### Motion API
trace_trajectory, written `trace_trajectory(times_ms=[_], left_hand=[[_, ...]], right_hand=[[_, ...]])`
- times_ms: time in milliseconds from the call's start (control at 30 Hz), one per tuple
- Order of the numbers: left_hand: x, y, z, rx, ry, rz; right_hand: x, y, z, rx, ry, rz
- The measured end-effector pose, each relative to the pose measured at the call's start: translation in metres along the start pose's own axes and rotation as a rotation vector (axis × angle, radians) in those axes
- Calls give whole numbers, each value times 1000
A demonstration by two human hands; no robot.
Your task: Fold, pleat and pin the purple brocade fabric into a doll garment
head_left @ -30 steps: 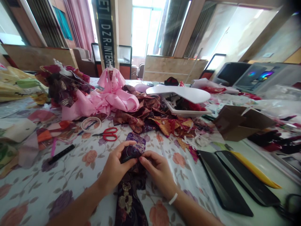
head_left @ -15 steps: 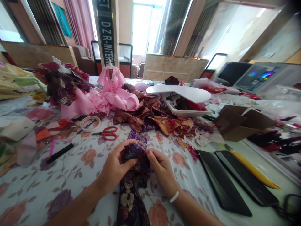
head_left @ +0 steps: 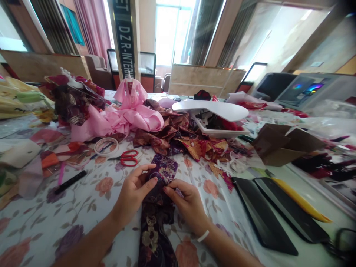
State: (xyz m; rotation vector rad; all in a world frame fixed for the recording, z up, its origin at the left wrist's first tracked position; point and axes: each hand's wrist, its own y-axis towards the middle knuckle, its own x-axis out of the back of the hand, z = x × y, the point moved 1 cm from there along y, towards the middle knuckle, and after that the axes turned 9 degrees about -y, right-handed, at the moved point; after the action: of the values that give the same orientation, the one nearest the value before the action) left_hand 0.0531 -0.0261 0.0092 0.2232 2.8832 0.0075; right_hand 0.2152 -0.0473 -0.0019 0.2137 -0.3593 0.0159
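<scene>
A strip of dark purple brocade cloth with gold flowers lies on the floral tablecloth in front of me. My left hand pinches its upper left edge between thumb and fingers. My right hand pinches the cloth from the right, just below the folded purple top end. The two hands almost touch over the fabric. A white band sits on my right wrist.
Red-handled scissors, a tape roll and a black strip lie to the left. A pink doll dress and brocade scraps pile up behind. A white tray, a cardboard box and black flat boards are on the right.
The top end of the cloth has been spread wider and flatter. My right hand has shifted slightly down and toward me on the fabric; my left hand keeps its pinch.
</scene>
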Motion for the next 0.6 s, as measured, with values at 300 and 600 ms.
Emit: trace_trajectory(times_ms=[300,600], left_hand=[[5,2,5,-66,75,5],[-2,-3,9,-113,181,160]], right_hand=[[27,16,-13,-134,73,-369],[29,20,-10,-94,235,-128]])
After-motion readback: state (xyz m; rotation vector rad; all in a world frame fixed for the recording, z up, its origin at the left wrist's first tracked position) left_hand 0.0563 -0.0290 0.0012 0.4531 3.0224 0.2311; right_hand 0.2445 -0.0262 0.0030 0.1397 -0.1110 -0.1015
